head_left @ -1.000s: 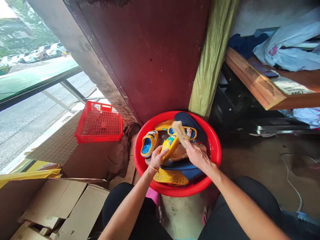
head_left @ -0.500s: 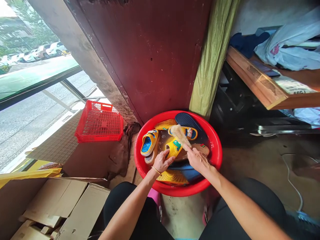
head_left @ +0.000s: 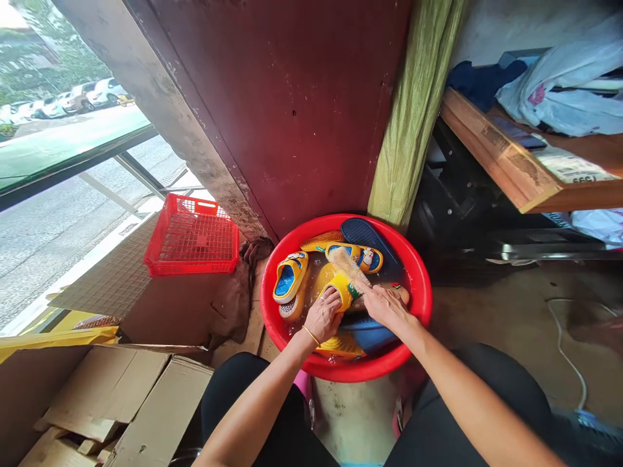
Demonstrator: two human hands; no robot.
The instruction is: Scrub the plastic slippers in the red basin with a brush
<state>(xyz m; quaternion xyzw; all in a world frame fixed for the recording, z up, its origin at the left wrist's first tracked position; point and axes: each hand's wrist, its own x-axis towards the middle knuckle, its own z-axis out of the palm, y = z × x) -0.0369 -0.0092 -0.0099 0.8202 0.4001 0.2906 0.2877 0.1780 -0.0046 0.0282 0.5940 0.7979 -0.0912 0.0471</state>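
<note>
1. Now my left hand is gripping deeper inside the yellow rubber slipper, within the round red plastic basin.
2. Likely, that's steadying it while my right hand is clasping the beige bristle brush.

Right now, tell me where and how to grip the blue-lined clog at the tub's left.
Probably best: pinch the blue-lined clog by its near heel rim, coming from above; its opening faces up and that end sits above the water.

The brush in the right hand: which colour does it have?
The brush is pale beige, as the head view shows.
</note>
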